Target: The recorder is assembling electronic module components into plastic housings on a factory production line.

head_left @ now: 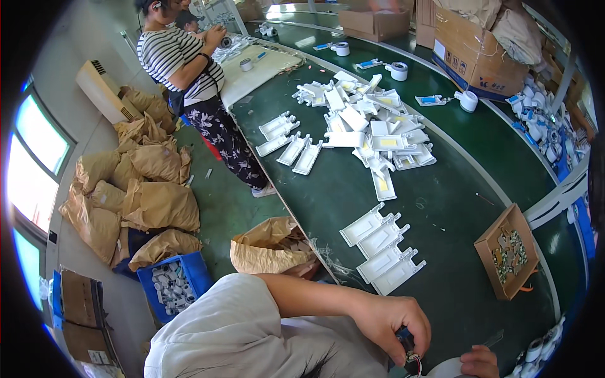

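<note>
My left hand (389,322) reaches in from the lower left, over the near edge of the green table (454,302). Its fingers are closed on a small dark component with thin coloured wires (411,354). My right hand (480,363) is mostly cut off by the lower edge, with its fingers curled beside a white plastic piece (445,369). Whether it grips that piece is hidden. Just beyond my hands, several white plastic housings (382,249) lie side by side in a row.
A small open cardboard box of tiny parts (508,253) sits to the right. A big pile of white housings (373,129) lies farther up the table, with tape rolls (398,70) and cardboard boxes (472,53) beyond. A person in a striped shirt (179,60) stands at left near brown paper bags (154,201) and a blue crate (175,283).
</note>
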{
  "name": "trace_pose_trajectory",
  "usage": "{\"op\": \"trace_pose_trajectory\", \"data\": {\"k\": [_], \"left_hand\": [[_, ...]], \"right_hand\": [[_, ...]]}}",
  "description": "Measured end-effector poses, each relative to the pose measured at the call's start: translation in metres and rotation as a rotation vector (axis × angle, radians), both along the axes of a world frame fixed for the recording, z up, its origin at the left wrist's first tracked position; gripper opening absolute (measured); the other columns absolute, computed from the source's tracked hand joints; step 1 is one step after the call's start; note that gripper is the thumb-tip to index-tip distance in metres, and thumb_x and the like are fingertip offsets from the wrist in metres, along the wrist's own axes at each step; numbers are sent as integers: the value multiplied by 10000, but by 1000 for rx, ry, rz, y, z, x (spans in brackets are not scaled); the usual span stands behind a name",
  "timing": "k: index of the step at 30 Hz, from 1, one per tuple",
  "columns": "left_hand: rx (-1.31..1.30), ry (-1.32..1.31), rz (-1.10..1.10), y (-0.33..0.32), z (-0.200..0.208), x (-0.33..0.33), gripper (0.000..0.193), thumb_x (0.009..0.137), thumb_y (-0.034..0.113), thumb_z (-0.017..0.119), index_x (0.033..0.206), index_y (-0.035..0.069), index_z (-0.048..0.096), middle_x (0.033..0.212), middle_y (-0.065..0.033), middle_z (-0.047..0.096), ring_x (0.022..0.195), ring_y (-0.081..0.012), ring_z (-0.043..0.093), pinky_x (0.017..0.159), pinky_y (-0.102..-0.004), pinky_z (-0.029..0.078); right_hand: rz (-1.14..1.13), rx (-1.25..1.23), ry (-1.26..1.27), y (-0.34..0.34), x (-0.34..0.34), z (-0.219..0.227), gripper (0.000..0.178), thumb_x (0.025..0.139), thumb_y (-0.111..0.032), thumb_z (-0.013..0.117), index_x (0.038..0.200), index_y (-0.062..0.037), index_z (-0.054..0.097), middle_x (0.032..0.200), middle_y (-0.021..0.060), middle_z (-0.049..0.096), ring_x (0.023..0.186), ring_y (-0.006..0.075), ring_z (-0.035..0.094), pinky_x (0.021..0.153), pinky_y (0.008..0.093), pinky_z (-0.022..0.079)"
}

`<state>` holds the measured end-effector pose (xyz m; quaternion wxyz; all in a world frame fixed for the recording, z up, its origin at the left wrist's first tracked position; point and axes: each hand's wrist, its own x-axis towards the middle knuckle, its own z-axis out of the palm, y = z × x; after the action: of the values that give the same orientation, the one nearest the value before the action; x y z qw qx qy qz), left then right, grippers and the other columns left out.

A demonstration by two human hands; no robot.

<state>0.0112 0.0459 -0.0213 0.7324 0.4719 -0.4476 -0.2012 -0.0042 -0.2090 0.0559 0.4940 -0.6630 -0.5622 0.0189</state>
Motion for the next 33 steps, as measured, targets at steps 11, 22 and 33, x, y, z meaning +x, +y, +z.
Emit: {"op": "trace_pose_trajectory", "data": {"k": [11, 22, 33], "left_hand": [[37, -70, -12, 2, 4, 5, 376, 759, 174, 696, 1047, -24, 556, 1067, -164, 559, 996, -331, 532, 836, -408, 429], [425, 94, 230, 22, -13, -22, 283, 792, 81, 629, 1042, 16, 514, 922, -98, 593, 770, -202, 617, 654, -280, 496], [887, -343, 904, 46, -20, 7, 136, 784, 161, 613, 856, 47, 591, 609, -81, 541, 579, -267, 568, 521, -326, 457]], "right_hand": [[-153, 167, 57, -3, -15, -13, 540, 716, -395, 655, 1155, -149, 458, 1096, 165, 521, 932, 389, 529, 827, 538, 391], [-311, 298, 153, 4, -8, -25, 845, 510, -502, 799, 1186, -159, 425, 1120, 170, 475, 964, 345, 495, 819, 492, 387], [-502, 215, 608, 21, 48, -71, 692, 535, -134, 805, 1129, -4, 474, 1150, 168, 494, 1019, 208, 531, 877, 308, 421]]}}
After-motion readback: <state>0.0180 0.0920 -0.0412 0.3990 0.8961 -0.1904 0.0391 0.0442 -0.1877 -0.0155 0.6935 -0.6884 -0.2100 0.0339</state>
